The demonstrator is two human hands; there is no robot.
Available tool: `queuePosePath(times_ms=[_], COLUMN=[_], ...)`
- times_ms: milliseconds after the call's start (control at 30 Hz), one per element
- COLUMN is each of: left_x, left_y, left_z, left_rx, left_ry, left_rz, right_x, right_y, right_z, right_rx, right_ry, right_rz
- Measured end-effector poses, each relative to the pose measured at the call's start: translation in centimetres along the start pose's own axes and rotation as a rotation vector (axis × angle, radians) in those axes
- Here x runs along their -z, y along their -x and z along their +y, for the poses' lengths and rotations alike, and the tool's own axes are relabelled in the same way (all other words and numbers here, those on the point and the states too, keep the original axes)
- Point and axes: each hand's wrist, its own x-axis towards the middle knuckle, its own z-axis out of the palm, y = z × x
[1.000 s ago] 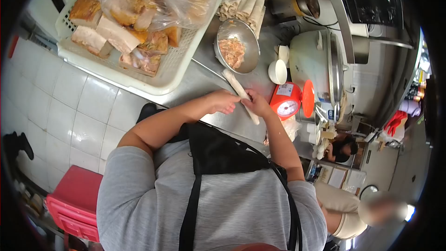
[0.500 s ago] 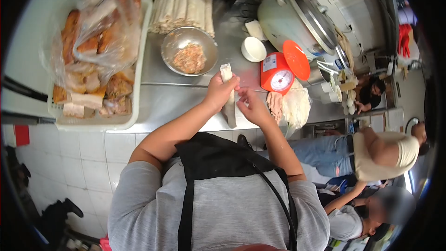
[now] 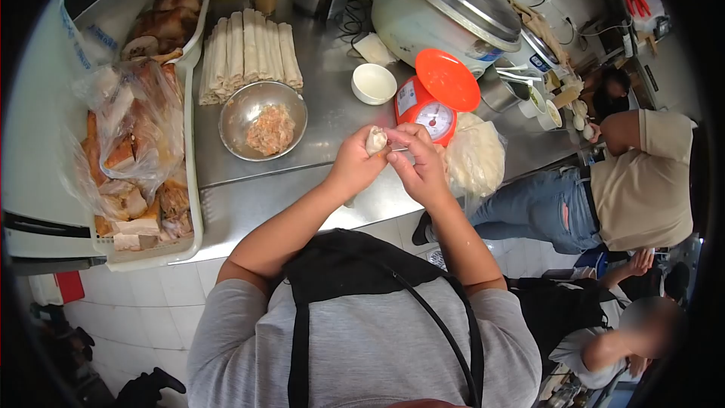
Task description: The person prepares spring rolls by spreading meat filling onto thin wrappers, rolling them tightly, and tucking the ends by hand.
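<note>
We work at a stainless-steel bench (image 3: 245, 204). The large pale cooker (image 3: 408, 19) stands at its back under a metal lid. The white perforated plastic basket (image 3: 197, 200), at left, contains pieces of cooked meat (image 3: 140, 228) and a clear bag. Right of it lies a stack of long pale rolls (image 3: 245, 57). The round stainless-steel bowl (image 3: 231, 130), in front of the stack, contains pinkish minced filling (image 3: 270, 130). A tied-looking clear plastic bag (image 3: 477, 160) holds pale contents beside the red dial scale (image 3: 409, 112).

Our left hand (image 3: 356, 162) grips one pale roll (image 3: 376, 140) over the bench's front part. Our right hand (image 3: 418, 162) is partly curled at the roll's upper end; we cannot tell whether its fingertips pinch it. The small white bowl (image 3: 374, 81) sits left of the scale.
</note>
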Motion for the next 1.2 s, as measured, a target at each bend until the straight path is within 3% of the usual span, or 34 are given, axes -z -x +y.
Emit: queuePosePath(times_ms=[267,467,667,767,900,1200], left_x=[0.0,1.3,1.5,1.5,1.1,1.5], left_y=[-0.4,-1.1,-1.4,-1.4,-1.2,-1.1], left_z=[0.8,1.2,2.0,1.7,2.7,2.7], left_rx=[-0.006,-0.103,-0.107,-0.03,0.097,0.096], left_ry=[-0.216,-0.341,-0.25,-0.18,-0.108,0.037], left_rz=[-0.057,-0.204,-0.313,-0.337,-0.328,-0.432], right_x=[0.6,0.8,1.7,2.2,2.4,1.7], right_y=[-1.8,-2.4,-2.2,-1.8,-0.7,-0.3], right_z=[-0.4,-0.9,-0.7,-0.5,-1.2,-0.9], right_rx=[-0.014,-0.525,0.067,0.263,0.266,0.262], right_ry=[0.039,-0.449,0.074,0.216,0.263,0.101], right_rz=[0.028,-0.04,-0.059,-0.035,-0.044,0.024])
